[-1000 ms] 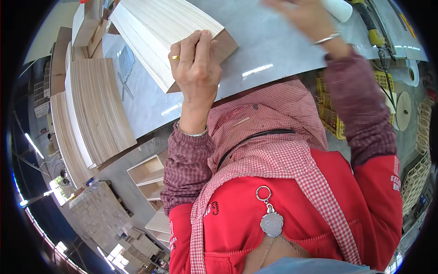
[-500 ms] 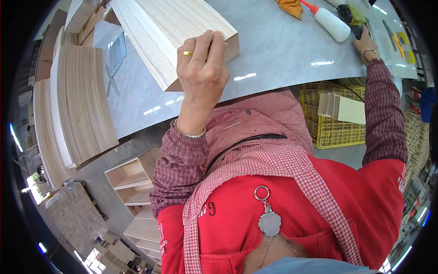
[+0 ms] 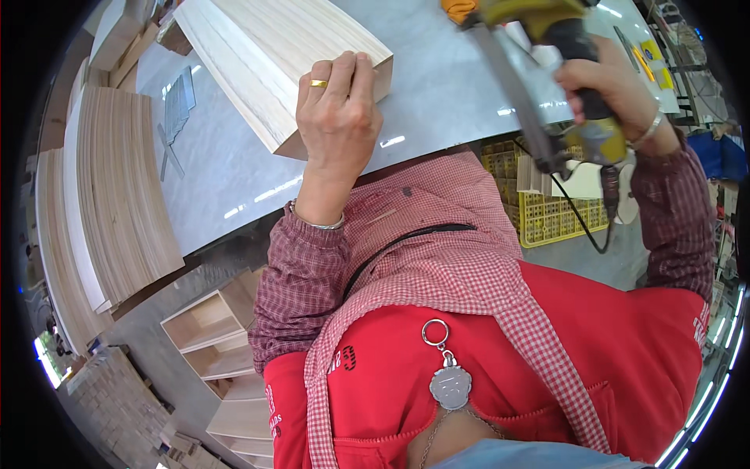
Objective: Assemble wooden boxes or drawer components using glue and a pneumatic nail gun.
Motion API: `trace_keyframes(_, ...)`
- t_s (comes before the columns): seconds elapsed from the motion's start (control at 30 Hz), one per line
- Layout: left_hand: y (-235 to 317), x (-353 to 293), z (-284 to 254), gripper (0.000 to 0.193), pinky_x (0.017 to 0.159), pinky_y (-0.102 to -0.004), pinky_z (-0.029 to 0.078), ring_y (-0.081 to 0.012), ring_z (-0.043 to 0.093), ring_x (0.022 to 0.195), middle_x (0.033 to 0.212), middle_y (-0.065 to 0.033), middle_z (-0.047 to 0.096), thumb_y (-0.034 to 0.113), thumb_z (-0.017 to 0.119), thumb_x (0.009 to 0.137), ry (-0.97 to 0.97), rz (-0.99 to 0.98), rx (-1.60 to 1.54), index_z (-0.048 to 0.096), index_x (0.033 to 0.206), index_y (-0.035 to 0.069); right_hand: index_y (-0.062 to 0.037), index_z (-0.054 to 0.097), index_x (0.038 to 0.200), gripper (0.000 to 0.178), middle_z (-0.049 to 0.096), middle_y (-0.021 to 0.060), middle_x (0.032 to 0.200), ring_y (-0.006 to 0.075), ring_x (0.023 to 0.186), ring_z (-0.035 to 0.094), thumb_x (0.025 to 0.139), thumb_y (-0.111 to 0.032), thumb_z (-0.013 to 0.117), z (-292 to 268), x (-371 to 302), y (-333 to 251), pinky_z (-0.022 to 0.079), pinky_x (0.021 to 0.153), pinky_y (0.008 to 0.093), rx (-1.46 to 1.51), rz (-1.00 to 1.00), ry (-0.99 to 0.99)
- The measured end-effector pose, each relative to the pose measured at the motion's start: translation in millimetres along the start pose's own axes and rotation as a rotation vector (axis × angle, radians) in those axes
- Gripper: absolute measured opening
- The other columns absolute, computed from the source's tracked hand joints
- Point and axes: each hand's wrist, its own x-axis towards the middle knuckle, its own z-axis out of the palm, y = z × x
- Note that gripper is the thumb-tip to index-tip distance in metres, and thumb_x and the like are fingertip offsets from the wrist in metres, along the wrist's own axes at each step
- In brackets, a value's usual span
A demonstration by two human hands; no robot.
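Observation:
My left hand (image 3: 340,117) is closed over the near right end of a pale wooden box (image 3: 285,59) lying on the grey tabletop (image 3: 437,102). Its fingers bend over the top edge, and the thumb is hidden. Over the table's right side, my right hand (image 3: 617,86) grips a yellow and black nail gun (image 3: 570,39) by its dark handle. Motion blurs the tool, and its long magazine slants down across the table edge. From the base of the grip hangs a black air hose (image 3: 578,220).
Stacked thin wooden boards (image 3: 117,187) stand at the left. Grey nail strips (image 3: 180,102) lie near the box. Below the table's right edge sits a yellow plastic crate (image 3: 558,219) with wood pieces. An orange cloth (image 3: 458,9) lies at the back; wooden shelf units (image 3: 207,320) stand lower left.
My right hand has lifted the nail gun off the right side of the table and swung it inward to the left. My left hand keeps its hold on the wooden box.

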Motion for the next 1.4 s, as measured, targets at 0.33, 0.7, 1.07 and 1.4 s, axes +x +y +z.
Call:
trace_keyframes(0.33, 0, 0, -4, 0.024, 0.068, -0.0285, 0.042, -0.0189, 0.049, 0.075, 0.093, -0.0053, 0.055, -0.001, 0.060, 0.067, -0.016, -0.006, -0.003, 0.061, 0.091, 0.000, 0.0086, 0.055, 0.103, 0.036, 0.052, 0.0024, 0.052, 0.0076, 0.037, 0.046, 0.074, -0.011, 0.063, 42, -9, -34, 0.041, 0.036, 0.0188, 0.015, -0.027, -0.203)
trace_keyframes(0.7, 2, 0, -4, 0.023, 0.068, -0.0282, 0.042, -0.0190, 0.049, 0.075, 0.092, -0.0062, 0.054, 0.001, 0.060, 0.068, -0.016, -0.004, -0.012, 0.062, 0.090, -0.001, 0.0081, 0.056, 0.099, 0.033, 0.052, 0.0027, 0.052, 0.0068, 0.036, 0.045, 0.074, -0.011, 0.063, 45, -8, -55, 0.041, 0.035, 0.0188, -0.046, -0.003, -0.275)
trace_keyframes(1.07, 1, 1, -7, 0.023, 0.069, -0.0274, 0.042, -0.0188, 0.050, 0.077, 0.092, -0.0062, 0.054, 0.002, 0.060, 0.068, -0.033, -0.010, -0.008, 0.062, 0.091, 0.000, 0.0076, 0.055, 0.097, 0.031, 0.052, 0.0032, 0.052, 0.0074, 0.037, 0.046, 0.073, -0.010, 0.062, 49, -7, -59, 0.041, 0.035, 0.0192, -0.106, 0.032, -0.241)
trace_keyframes(1.4, -24, -20, -62, 0.035, 0.078, -0.0289, 0.049, -0.0214, 0.058, 0.094, 0.118, -0.0131, 0.053, 0.029, 0.075, 0.076, -0.038, -0.242, 0.278, 0.065, 0.104, 0.011, 0.0077, 0.053, 0.100, 0.034, 0.052, 0.0041, 0.051, 0.0084, 0.037, 0.046, 0.072, -0.009, 0.061, 48, -6, -55, 0.041, 0.035, 0.0197, -0.128, 0.086, -0.196)
